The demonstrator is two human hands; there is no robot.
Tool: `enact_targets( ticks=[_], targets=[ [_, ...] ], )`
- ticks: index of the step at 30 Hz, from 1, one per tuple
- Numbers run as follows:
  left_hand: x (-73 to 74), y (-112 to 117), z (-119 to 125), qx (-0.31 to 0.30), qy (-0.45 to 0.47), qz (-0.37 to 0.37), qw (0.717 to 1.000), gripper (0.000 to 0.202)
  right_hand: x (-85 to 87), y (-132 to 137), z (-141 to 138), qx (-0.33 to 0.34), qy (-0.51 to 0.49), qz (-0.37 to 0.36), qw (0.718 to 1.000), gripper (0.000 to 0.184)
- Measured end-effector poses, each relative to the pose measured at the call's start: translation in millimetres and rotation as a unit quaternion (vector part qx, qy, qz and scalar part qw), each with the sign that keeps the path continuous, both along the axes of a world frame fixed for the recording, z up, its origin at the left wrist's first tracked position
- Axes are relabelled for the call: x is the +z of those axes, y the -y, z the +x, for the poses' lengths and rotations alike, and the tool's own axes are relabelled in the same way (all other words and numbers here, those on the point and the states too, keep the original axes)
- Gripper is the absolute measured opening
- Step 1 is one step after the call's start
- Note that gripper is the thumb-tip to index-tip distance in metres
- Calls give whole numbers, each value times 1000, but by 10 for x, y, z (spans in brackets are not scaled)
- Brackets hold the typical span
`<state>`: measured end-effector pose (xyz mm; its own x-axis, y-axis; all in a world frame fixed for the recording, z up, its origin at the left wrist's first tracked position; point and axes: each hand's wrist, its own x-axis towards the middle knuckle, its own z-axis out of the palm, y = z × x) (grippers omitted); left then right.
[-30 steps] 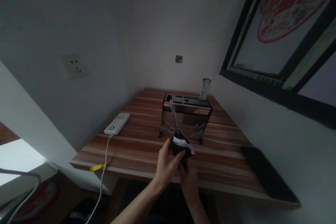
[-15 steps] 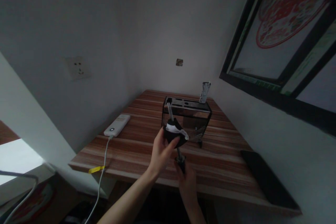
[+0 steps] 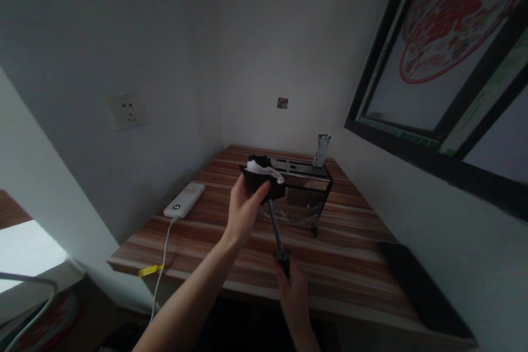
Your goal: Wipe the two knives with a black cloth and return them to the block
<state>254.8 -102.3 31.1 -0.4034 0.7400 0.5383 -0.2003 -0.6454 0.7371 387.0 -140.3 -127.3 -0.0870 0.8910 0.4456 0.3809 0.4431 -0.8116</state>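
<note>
Over front edge of brown wood-grained table [image 3: 350, 267], right hand [image 3: 295, 289] gripped black-handled metal rod [image 3: 275, 225]; left hand [image 3: 242, 206] pinched black-and-white cloth [image 3: 266, 176].

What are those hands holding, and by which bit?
The right hand grips a metal-shafted tool by its black handle; the left hand holds a black-and-white cloth-like piece by its lower left side.

Dim lt; grey wall [image 3: 165, 38] w/ socket [image 3: 128, 111], framed pic [image 3: 454, 33], striped tbl [image 3: 350, 269].

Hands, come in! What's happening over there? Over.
Left hand grips black-and-white cloth-like piece. Right hand holds black-handled metal rod, upper end hidden. Black-framed slotted stand behind, partly blocked.
</note>
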Motion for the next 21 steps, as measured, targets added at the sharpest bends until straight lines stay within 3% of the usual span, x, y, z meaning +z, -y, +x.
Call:
enact_targets(
  ticks=[13,21],
  targets=[
    [298,-104,-89,26,35,27,999,23,13,8,-1,-16,-3,10,1000,39],
    [244,-97,-94,33,35,19,999,25,3,10,-4,-26,-1,25,999,37]
  ],
)
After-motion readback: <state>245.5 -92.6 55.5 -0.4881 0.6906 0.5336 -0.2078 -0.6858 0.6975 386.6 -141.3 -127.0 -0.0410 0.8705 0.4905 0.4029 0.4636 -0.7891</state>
